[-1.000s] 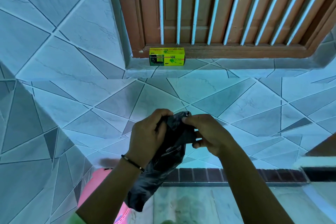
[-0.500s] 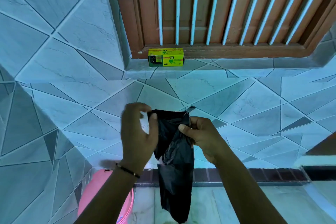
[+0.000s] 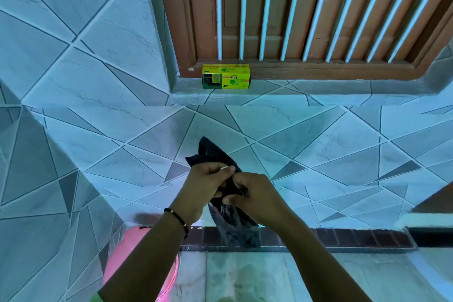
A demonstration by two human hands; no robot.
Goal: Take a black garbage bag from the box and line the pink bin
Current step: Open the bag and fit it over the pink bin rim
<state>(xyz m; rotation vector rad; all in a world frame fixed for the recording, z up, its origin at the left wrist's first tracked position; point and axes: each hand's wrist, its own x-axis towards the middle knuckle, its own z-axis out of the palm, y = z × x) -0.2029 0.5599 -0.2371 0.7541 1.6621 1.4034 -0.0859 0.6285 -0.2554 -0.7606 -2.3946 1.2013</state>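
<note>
Black garbage bag (image 3: 231, 225) is bunched up between our two hands, out in front of us over the floor. Our left hand (image 3: 204, 187) and right hand (image 3: 255, 197) both pinch its top, knuckles close together. Half a second ago the bag hung long and flat; now we see it crumpled and shorter. Pink bin (image 3: 137, 260) sits low on our left, under our arm. Yellow box (image 3: 226, 76) rests far off on the window ledge (image 3: 318, 86).
</note>
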